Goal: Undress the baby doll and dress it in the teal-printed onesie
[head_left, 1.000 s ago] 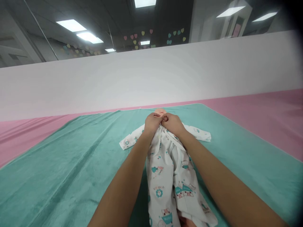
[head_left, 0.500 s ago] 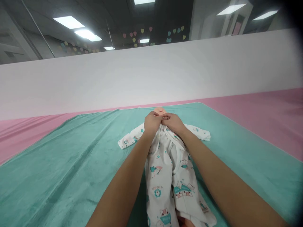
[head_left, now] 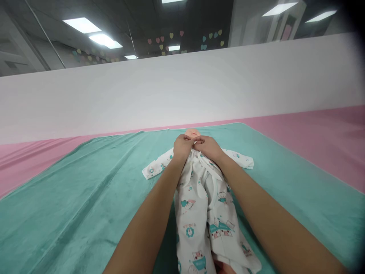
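Note:
A baby doll (head_left: 193, 132) lies on its back, its head away from me, dressed in a white printed baby romper (head_left: 191, 209). Both sleeves stretch out sideways. At the neckline, just below the doll's chin, my left hand (head_left: 183, 147) and my right hand (head_left: 208, 147) meet, fingertips pinched together on the collar. What exactly lies between the fingers is too small to see. Lower down, the romper's front edges hang loose and overlap. A bit of the doll's skin-coloured leg shows at the bottom edge of the view.
A teal blanket (head_left: 94, 198) spreads under the doll, with creases on the left. Around it lies a pink cover (head_left: 322, 140). Behind rises a low white wall (head_left: 159, 95), topped by a dark glass panel (head_left: 205, 23) reflecting ceiling lights, with heart stickers visible.
Very little differs. My hands stay pinched at the collar with only slight finger movement, and the view has shifted a touch.

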Tool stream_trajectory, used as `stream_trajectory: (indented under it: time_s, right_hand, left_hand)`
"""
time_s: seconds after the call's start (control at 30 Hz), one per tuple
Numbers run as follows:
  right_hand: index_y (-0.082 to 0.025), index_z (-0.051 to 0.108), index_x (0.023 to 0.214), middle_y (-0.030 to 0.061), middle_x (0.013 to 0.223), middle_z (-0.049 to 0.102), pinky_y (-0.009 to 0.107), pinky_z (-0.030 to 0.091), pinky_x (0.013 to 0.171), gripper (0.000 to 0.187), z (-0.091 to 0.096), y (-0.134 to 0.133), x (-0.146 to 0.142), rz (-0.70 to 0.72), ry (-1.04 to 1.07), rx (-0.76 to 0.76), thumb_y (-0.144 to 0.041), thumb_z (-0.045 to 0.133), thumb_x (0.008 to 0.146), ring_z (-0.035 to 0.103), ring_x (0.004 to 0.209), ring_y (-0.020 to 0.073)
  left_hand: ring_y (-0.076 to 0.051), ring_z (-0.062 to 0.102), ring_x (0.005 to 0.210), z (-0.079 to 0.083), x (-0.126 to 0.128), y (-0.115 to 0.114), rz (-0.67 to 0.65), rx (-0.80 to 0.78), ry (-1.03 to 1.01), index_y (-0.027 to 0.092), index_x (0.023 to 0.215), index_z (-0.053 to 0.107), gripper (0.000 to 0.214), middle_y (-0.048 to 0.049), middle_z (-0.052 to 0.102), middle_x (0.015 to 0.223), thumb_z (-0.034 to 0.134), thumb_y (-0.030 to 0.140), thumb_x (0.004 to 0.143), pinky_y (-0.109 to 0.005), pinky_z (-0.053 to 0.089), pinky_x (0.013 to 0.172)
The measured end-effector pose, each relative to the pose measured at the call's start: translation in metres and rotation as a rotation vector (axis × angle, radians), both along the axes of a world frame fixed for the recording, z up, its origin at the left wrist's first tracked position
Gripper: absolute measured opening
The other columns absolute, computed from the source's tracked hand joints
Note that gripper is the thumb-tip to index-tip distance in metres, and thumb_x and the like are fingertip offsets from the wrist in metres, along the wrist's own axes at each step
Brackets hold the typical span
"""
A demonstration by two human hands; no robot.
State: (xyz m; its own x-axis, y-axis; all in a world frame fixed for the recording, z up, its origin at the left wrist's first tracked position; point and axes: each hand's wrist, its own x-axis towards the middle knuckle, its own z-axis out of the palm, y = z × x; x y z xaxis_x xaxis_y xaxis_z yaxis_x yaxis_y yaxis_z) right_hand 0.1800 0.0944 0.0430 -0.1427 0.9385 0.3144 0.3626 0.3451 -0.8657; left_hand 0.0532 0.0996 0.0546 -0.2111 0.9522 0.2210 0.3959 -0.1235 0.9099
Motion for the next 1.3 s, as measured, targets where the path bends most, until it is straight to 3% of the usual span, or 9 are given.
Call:
stream_trajectory:
  time_s: [0.13,0.3,0.57,0.67,0.87,1.3]
  right_hand:
    - [-0.019,0.067,0.091,-0.0032,0.065,0.057,0.022,0.036,0.055,0.032,-0.003,0.002,-0.001,-0.013,0.068,-0.004,-0.028,0.06,0.061,0.05,0.059,0.0114]
    - [-0.018,0.066,0.096,-0.0011,0.07,0.061,0.025,0.041,0.06,0.037,-0.002,0.0,-0.002,-0.039,0.166,-0.018,-0.027,0.061,0.06,0.052,0.061,0.0127]
    - [-0.02,0.067,0.097,0.0024,0.088,0.066,0.027,0.043,0.07,0.037,-0.005,0.003,-0.003,-0.038,0.211,0.022,-0.029,0.061,0.062,0.057,0.077,0.0167]
    - [-0.022,0.069,0.096,0.0017,0.094,0.066,0.027,0.042,0.074,0.032,-0.008,0.006,-0.001,-0.026,0.224,0.052,-0.029,0.057,0.067,0.056,0.08,0.0156]
    - [-0.02,0.07,0.089,-0.0019,0.067,0.062,0.024,0.039,0.064,0.031,-0.012,0.012,0.0,-0.079,0.181,0.034,-0.026,0.048,0.067,0.051,0.063,0.0127]
    - [-0.018,0.071,0.08,-0.0027,0.058,0.056,0.023,0.034,0.056,0.03,-0.012,0.008,0.002,-0.135,0.144,0.02,-0.028,0.047,0.065,0.046,0.058,0.0128]
  left_hand:
    - [-0.011,0.05,0.055,0.002,-0.002,-0.006,-0.064,-0.001,-0.2,0.017,0.07,0.054,0.013,0.0012,0.056,0.064,0.059,0.011,0.06,-0.023,0.037,0.054]
    - [-0.008,0.045,0.049,0.002,-0.003,-0.009,-0.13,0.013,-0.315,0.017,0.076,0.053,0.015,0.005,0.049,0.055,0.055,0.009,0.063,-0.021,0.037,0.051]
    - [-0.008,0.045,0.049,-0.005,-0.007,-0.005,-0.218,0.03,-0.418,0.017,0.081,0.052,0.018,0.005,0.05,0.057,0.056,0.012,0.064,-0.022,0.04,0.054]
    - [-0.007,0.045,0.051,-0.006,-0.008,-0.004,-0.225,0.044,-0.416,0.017,0.08,0.052,0.019,0.0043,0.052,0.06,0.056,0.01,0.063,-0.02,0.04,0.054]
    - [-0.007,0.05,0.055,-0.007,-0.007,-0.002,-0.196,0.067,-0.357,0.016,0.079,0.053,0.017,0.0024,0.057,0.065,0.058,0.009,0.064,-0.02,0.042,0.058]
    - [-0.013,0.058,0.075,-0.006,-0.01,-0.001,-0.122,0.089,-0.118,0.017,0.076,0.057,0.013,-0.0028,0.064,0.082,0.064,0.015,0.066,-0.024,0.045,0.071]
